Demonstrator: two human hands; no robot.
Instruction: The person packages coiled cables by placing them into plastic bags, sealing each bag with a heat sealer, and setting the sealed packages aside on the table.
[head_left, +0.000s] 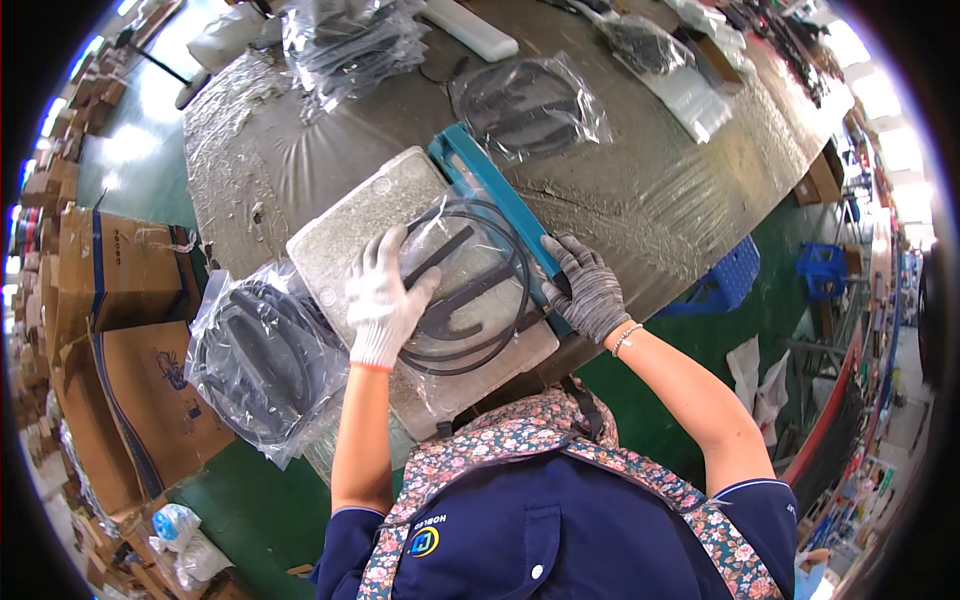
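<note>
Where bare tabletop (640, 235) borders a teal bar (506, 200), the right hand (590, 293) rests, grip unclear, left hand (383, 300) spread over bagged cable (470, 292).

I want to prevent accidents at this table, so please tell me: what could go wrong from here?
The right hand is against the teal bar device; its fingers might be pinched if a part of the device moves.
The left hand presses on the clear bag of black parts, so the thin film could crease or shift.
The second bag seems to overhang the table edge and might slip off.
</note>
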